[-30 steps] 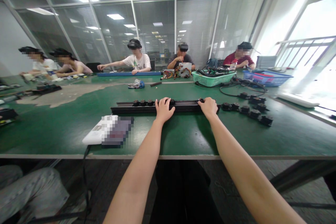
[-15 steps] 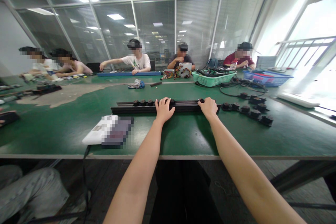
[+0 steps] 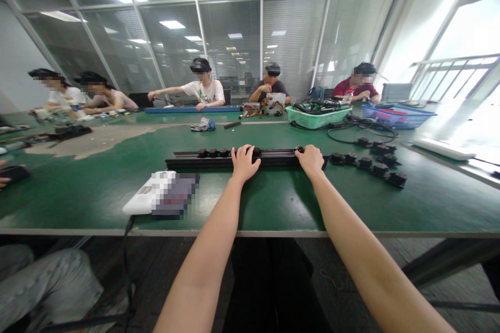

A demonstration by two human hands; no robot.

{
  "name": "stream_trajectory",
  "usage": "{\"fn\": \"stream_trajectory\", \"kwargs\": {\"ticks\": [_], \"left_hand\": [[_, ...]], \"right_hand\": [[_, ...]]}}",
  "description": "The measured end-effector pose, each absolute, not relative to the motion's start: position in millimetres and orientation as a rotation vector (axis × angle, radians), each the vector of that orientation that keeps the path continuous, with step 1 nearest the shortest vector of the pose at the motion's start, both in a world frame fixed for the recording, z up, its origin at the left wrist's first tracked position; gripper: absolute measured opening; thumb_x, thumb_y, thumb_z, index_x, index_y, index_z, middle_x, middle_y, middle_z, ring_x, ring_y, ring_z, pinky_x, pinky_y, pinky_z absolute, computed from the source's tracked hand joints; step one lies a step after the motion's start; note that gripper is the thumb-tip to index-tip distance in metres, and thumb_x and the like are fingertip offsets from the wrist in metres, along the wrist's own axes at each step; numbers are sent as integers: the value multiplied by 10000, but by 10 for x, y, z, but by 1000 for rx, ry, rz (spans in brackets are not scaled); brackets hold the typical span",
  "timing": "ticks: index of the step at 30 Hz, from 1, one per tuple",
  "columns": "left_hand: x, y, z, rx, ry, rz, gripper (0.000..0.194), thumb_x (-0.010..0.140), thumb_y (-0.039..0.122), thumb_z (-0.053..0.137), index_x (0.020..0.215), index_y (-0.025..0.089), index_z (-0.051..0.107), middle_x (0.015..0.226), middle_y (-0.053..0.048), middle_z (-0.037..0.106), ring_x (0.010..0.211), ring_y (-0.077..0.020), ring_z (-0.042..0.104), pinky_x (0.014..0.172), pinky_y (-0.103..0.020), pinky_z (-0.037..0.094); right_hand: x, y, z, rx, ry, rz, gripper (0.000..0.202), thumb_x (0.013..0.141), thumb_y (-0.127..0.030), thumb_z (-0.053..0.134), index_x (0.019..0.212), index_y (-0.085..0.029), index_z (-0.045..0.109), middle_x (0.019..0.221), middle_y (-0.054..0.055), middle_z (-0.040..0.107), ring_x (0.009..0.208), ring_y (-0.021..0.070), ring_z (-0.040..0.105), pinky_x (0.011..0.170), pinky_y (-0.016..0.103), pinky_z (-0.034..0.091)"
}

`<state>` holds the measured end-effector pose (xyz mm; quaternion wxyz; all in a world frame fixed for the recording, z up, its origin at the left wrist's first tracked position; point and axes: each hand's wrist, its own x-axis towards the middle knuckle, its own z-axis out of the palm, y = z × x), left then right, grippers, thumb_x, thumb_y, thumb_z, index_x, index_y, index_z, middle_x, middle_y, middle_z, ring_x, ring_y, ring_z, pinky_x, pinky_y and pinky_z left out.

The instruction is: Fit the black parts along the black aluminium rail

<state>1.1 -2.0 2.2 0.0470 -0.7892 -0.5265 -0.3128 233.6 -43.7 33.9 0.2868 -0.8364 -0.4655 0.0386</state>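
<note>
A long black slotted rail lies crosswise on the green table in front of me. My left hand is wrapped over its middle, the thumb on the near side and the fingertips hidden behind. Several small black blocks sit in a row along the rail, left of that hand. At the rail's right end, my right hand has its fingers closed around a small black block, largely hidden by the fingers. More loose black blocks lie on the table to the right of this hand.
A white device with a cable lies at front left. Behind the rail are a crumpled cloth, a green basket of cables and a blue basket. Several people sit across the table; a long blue bar lies before one.
My hands and the rail hold the same position. At the far left edge, another person's fingers now show beside a dark object.
</note>
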Motion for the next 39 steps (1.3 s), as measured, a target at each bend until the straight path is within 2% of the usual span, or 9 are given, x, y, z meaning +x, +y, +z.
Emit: {"fn": "stream_trajectory", "kwargs": {"ticks": [25,31,39], "left_hand": [[2,0,-1,-2408,-1592,-975,527,906,392,546,1415,256,564,1499,-82,542,1444,-276,433,1308,-549,59],[-7,5,-4,-2411,-1596,-972,526,907,392,548,1416,262,566,1501,-82,540,1444,-281,434,1309,-547,55],[-4,-7,8,-2399,-1606,-937,531,915,391,549,1425,246,556,1506,-82,536,1444,-279,433,1309,-553,70]], "right_hand": [[2361,-444,323,-2240,-1219,89,344,961,-400,615,1149,-133,724,1189,211,709,1144,329,689,947,420,542],[2424,-427,330,-2228,-1187,153,346,926,-425,672,1139,-158,724,1196,199,711,1148,320,690,942,426,546],[2632,-313,452,-2277,-1256,241,381,809,-426,808,1084,-170,746,1187,175,726,1122,326,694,909,414,545]]}}
